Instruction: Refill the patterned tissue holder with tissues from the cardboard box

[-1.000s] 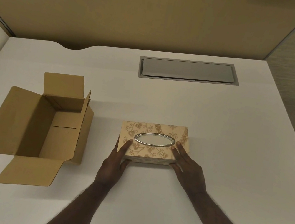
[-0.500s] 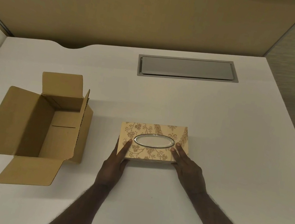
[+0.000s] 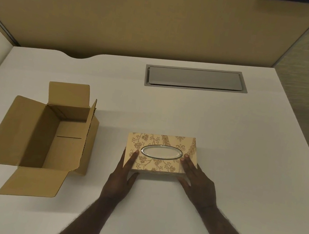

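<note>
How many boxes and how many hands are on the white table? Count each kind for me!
Plain cardboard box: 1
Patterned tissue holder: 1
Hands: 2, left hand and right hand
Total: 4

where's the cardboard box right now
In the head view the open cardboard box sits on the left of the white desk, left of the patterned tissue holder that both hands rest on.
</note>
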Motion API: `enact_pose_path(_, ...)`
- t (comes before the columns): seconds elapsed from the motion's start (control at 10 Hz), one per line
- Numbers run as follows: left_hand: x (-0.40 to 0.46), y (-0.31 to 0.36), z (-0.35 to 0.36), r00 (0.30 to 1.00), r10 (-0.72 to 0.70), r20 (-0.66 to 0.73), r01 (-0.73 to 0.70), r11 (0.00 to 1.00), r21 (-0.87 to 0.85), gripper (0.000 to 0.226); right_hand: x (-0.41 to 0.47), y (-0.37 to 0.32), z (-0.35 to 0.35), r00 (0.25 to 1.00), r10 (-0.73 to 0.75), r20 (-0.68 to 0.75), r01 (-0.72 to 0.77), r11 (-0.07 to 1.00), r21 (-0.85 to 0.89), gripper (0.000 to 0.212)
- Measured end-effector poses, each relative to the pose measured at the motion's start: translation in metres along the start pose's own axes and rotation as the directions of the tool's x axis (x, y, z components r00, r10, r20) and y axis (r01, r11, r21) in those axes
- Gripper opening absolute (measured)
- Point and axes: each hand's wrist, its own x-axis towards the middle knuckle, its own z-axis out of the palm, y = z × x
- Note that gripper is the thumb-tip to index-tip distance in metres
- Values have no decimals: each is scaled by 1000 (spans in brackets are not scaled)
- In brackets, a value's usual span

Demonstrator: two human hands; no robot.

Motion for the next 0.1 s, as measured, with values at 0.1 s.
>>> enact_pose_path(0.1,-7,4,-3,991,-24,-134,32,998,54,89,-3,0,-1,998,60,24,-59,998,-31,73)
